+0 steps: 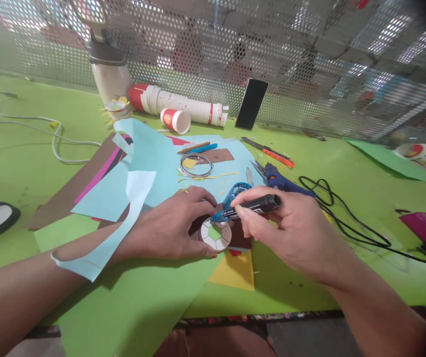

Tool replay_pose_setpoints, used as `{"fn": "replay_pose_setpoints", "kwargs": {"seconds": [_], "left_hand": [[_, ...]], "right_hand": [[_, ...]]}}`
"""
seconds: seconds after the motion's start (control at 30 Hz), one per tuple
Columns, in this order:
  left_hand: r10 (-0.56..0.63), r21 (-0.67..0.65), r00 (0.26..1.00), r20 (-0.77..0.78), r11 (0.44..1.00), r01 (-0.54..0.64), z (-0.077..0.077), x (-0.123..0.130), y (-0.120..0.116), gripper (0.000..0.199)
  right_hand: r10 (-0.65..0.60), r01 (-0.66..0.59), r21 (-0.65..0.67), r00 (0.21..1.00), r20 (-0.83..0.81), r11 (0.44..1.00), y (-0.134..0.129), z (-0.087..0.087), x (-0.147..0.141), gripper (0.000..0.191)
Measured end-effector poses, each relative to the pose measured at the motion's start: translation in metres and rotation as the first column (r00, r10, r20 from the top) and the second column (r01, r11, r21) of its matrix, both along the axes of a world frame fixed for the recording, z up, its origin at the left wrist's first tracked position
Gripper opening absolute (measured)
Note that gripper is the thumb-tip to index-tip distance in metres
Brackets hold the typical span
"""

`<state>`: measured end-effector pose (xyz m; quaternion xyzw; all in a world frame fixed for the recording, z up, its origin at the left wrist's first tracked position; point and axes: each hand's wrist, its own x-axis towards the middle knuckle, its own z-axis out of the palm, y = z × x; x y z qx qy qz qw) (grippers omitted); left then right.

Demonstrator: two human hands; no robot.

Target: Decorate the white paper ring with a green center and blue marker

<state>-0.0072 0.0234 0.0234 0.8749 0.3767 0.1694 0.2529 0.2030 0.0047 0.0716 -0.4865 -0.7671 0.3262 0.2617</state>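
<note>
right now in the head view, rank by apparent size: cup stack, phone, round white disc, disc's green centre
1. Cup stack
2. Phone and round white disc: too alike to rank, disc being nearer
3. Disc's green centre

Marker (263,204): glossy black plastic. Disc (225,232): smooth, matt paper. Blue sheet (160,153): matt paper. Screen (205,54): shiny perforated metal.

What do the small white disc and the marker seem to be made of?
White disc: probably paper or card, with a matte, flat surface carrying dark drawn lines. Marker: likely plastic, judging by its smooth, slightly shiny black barrel with printed lettering.
</note>
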Motion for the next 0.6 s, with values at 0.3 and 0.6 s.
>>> {"fn": "replay_pose_setpoints", "kwargs": {"seconds": [0.3,0.6], "left_hand": [[-0.021,0.003,0.999,0.033,1.000,0.021,-0.0006,-0.0005,-0.0001,0.036],[-0.018,0.007,0.999,0.047,1.000,0.017,0.0003,-0.0007,0.0001,0.036]], "right_hand": [[-0.035,0.012,0.161,0.990,0.140,0.987,-0.0002,0.0009,-0.0018,0.013],[-0.035,0.032,0.120,0.999,0.015,0.992,-0.0014,0.0037,0.0010,0.010]]}}
